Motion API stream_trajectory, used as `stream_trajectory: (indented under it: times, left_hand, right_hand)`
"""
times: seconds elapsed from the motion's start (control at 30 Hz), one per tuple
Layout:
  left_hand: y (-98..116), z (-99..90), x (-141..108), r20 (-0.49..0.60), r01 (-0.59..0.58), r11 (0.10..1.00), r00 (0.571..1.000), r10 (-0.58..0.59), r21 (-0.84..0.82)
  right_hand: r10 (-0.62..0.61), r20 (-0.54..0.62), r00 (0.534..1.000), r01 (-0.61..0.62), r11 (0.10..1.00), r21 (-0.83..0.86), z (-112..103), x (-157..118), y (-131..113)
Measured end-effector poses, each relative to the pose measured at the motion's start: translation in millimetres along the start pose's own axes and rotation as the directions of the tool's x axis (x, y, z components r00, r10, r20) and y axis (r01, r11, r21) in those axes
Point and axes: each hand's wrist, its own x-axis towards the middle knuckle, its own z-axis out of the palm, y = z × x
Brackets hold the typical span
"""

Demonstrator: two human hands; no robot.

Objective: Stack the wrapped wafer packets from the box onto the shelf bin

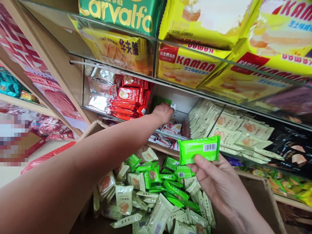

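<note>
My left hand (163, 113) reaches into a shelf compartment between the red packets (130, 96) and the cream packets (230, 125). Its fingers are closed at a green packet (161, 100), which shows only in part behind them. My right hand (214, 175) holds a bright green packet (198, 150) between thumb and fingers, barcode side toward me, above an open cardboard box. Inside the box (253, 191) lie many green packets (175, 190) and cream packets (124, 200) in a loose heap.
A glass-fronted shelf above holds large yellow wafer packs (186, 65) and a green pack (122, 16). Black packets (292, 152) lie at the right. A wooden shelf upright (58, 70) stands at the left. Small white-and-red packets (170, 130) sit below my left hand.
</note>
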Motion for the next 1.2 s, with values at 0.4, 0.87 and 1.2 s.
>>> stream_trajectory:
  times: [0.4,0.87,1.2]
  left_hand:
    - [-1.0,-0.5,-0.9,-0.009,-0.012,1.0,1.0,0.012,-0.009]
    - [-1.2,-1.9,-2.7,0.015,0.011,0.999,1.0,-0.011,-0.031]
    - [-2.5,0.1,-1.9,0.005,0.009,1.0,1.0,-0.009,-0.026]
  right_hand:
    - [-0.006,-0.004,1.0,0.006,0.999,-0.042,-2.9,-1.3,3.1]
    - [-0.005,-0.028,1.0,0.002,0.995,-0.099,-1.2,-1.0,3.1]
    - [0.002,0.009,1.0,-0.001,0.996,-0.091,-2.7,0.0,4.9]
